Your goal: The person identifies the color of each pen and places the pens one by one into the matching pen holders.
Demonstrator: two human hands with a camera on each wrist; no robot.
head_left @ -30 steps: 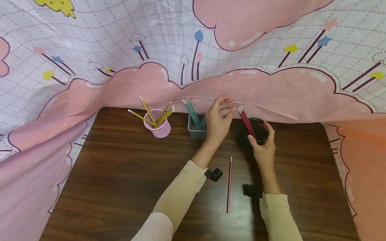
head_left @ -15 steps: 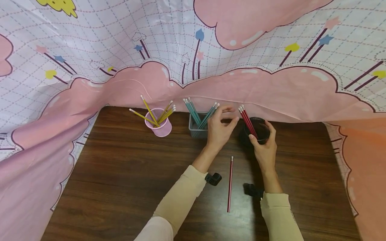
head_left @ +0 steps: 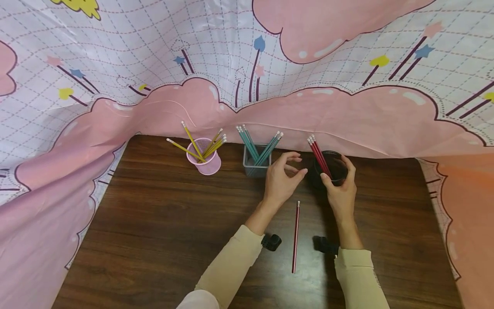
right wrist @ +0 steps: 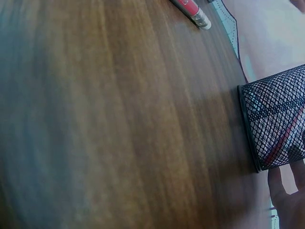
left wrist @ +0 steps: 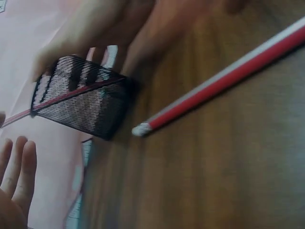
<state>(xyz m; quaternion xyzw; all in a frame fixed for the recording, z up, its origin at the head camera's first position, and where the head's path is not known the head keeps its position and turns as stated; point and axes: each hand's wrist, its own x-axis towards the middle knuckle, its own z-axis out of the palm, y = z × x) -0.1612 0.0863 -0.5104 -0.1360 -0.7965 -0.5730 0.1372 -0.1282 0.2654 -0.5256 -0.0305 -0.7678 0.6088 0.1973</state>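
Observation:
My right hand grips a black mesh pencil cup, thumb on its near side and fingers round the far right. Several red pencils with white erasers lean leftward inside it. Just left of the cup hovers my left hand, fingers loosely bent, nothing between them; its fingers show at the lower left of the left wrist view. One red pencil lies on the table between my forearms. In the right wrist view the mesh cup is at the right edge, fingers beneath it.
A clear grey container with several teal pencils stands left of my left hand. Farther left is a pink mesh cup of several yellow pencils. A patterned pink and white cloth hangs behind the brown wooden table.
My left hand has drawn back toward me from beside the grey container, uncovering the teal pencils on its right. My right hand stays on the black cup.

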